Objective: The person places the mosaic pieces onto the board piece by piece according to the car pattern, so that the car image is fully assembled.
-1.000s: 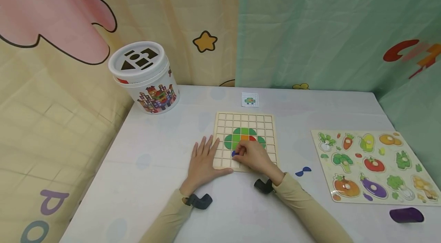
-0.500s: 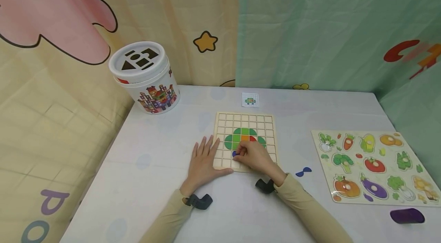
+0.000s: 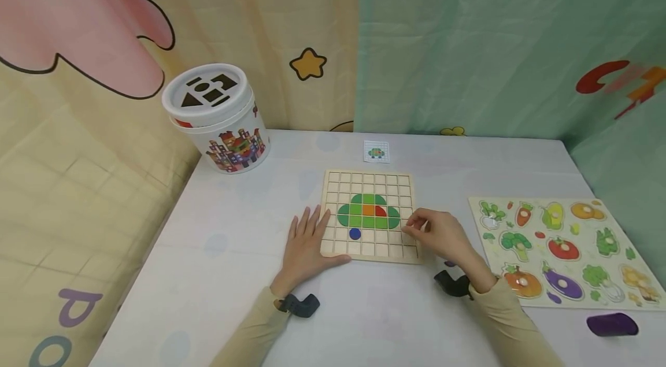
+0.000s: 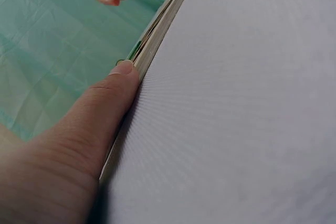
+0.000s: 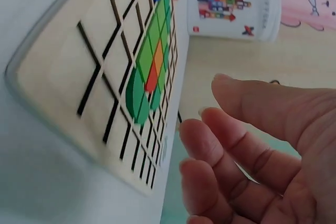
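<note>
A wooden grid board (image 3: 387, 248) lies on the table with green, orange and red pieces forming a car shape (image 3: 368, 220). Below its left part sits a blue round shape (image 3: 355, 234) in the grid. My left hand (image 3: 307, 244) lies spread at the board's left edge, the thumb along the front edge; in the left wrist view the thumb (image 4: 102, 98) touches the board's side. My right hand (image 3: 439, 234) hovers by the board's right edge, fingers loosely bent; the right wrist view shows nothing between thumb and fingertips. Under it, a blue piece (image 3: 450, 263) shows partly, mostly hidden by the wrist.
A small pattern card (image 3: 376, 152) lies behind the board. At the back left stands a white bucket (image 3: 229, 136) with shape cutouts in its lid. A vegetable puzzle board (image 3: 588, 300) is on the right, with a dark purple object (image 3: 612, 325) in front of it.
My right hand has released the blue piece, leaving the blue round in the grid, and has moved right, off the board's middle. The left hand stays in place.
</note>
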